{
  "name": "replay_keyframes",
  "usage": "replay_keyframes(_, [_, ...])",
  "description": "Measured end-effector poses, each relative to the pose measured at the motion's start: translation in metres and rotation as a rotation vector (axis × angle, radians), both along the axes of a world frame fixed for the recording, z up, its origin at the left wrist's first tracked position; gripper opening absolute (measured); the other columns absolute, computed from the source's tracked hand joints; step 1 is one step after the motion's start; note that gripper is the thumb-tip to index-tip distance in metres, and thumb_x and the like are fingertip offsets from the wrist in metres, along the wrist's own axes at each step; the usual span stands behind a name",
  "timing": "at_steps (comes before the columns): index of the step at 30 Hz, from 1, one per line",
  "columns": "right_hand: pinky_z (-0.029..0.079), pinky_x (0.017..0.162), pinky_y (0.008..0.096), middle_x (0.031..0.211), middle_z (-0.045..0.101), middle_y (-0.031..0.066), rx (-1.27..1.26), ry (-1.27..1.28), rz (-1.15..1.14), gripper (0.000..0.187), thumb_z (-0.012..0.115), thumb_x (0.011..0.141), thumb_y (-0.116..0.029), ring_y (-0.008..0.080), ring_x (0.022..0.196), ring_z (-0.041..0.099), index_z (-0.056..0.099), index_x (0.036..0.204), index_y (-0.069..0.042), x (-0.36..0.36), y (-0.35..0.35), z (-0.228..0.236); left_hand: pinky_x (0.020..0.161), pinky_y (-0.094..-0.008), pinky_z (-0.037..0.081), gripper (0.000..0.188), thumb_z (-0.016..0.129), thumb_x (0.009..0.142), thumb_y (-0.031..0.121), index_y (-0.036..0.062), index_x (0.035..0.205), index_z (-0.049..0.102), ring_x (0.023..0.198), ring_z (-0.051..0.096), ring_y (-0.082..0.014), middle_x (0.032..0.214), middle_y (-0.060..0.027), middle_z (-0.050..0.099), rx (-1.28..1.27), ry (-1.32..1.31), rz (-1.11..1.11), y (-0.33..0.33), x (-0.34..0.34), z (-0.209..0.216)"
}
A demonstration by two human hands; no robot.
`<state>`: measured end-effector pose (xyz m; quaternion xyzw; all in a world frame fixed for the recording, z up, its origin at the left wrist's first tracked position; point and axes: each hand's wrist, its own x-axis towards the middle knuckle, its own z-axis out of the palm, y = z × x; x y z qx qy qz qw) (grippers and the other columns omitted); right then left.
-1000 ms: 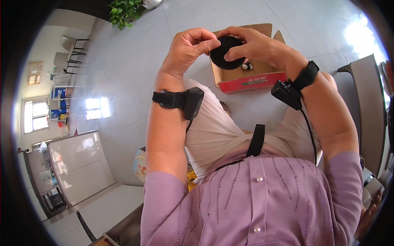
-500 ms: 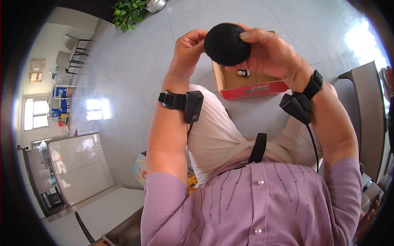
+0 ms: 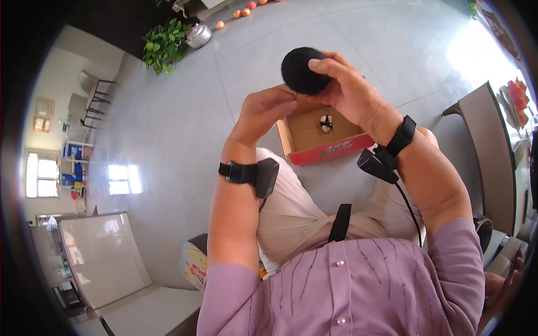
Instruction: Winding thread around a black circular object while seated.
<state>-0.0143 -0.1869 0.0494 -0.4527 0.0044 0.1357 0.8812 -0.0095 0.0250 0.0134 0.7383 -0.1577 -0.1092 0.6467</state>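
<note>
A round, dark black piece with a soft, fuzzy-looking surface [image 3: 301, 71] is held up in front of me; its exact kind I cannot make out. My right hand [image 3: 358, 95] grips it from the right, thumb pressed on its face and fingers behind. Just below its lower left edge, my left hand [image 3: 262, 113] is closed in a pinch. What those fingertips hold, if anything, is too small to name. Beneath both hands an open cardboard box with a red side [image 3: 328, 151] rests on the floor, and a small black-and-white item [image 3: 326, 123] lies inside it.
A leafy plant [image 3: 165, 46] and a silver kettle [image 3: 198, 36] stand at the far left, with several round fruits [image 3: 245, 12] on the floor beyond. At right is a grey-sided piece of furniture [image 3: 476, 134]. A white-topped table [image 3: 106, 255] is at left.
My left hand has shifted from the round piece's left side to below its lower left edge, still pinched. The right hand keeps its grip. The view has tilted, showing more of the box.
</note>
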Motion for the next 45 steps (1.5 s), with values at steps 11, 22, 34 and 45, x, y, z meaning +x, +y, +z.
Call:
replay_keyframes(11, [0.05, 0.088, 0.0338, 0.111, 0.059, 0.0157, -0.614, -0.27, -0.08, 0.071, 0.08, 0.076, -0.028, 0.021, 0.102, 0.061, 0.044, 0.132, -0.004, 0.008, -0.002, -0.007, 0.061, -0.0218, 0.046, 0.011, 0.075, 0.083, 0.008, 0.0039, 0.093, 0.074, 0.067, 0.057, -0.0056, 0.078, 0.0005, 0.067, -0.265, 0.036, -0.115, 0.001, 0.001, 0.004])
replay_keyframes(22, [0.052, 0.085, 0.0354, 0.114, 0.06, 0.0134, -0.633, -0.197, 0.373, 0.06, 0.073, 0.079, -0.023, 0.0224, 0.105, 0.059, 0.05, 0.13, -0.004, -0.002, 0.001, 0.0, 0.065, -0.0233, 0.047, 0.009, 0.074, 0.085, 0.014, 0.0057, 0.084, 0.071, 0.07, 0.058, -0.0081, 0.076, 0.0015, 0.065, -0.212, -0.012, 0.048, 0.008, 0.012, 0.004])
replay_keyframes(34, [0.051, 0.096, 0.048, 0.129, 0.053, 0.0155, 0.273, 0.001, 0.405, 0.049, 0.064, 0.085, -0.016, 0.031, 0.116, 0.056, 0.048, 0.13, -0.001, 0.001, 0.007, 0.007, 0.061, -0.0234, 0.048, 0.018, 0.071, 0.088, 0.02, 0.0027, 0.093, 0.069, 0.066, 0.059, -0.0083, 0.076, -0.0002, 0.065, -0.257, 0.13, 0.135, 0.01, 0.019, -0.006])
replay_keyframes(45, [0.055, 0.092, 0.0481, 0.121, 0.055, 0.0141, 0.167, 0.06, 0.001, 0.051, 0.073, 0.082, -0.016, 0.0293, 0.108, 0.061, 0.046, 0.123, -0.005, 0.02, 0.011, -0.006, 0.057, -0.0216, 0.047, 0.017, 0.072, 0.089, 0.02, 0.004, 0.089, 0.07, 0.06, 0.057, -0.0074, 0.069, 0.0004, 0.061, -0.171, 0.103, 0.112, -0.004, 0.013, 0.003])
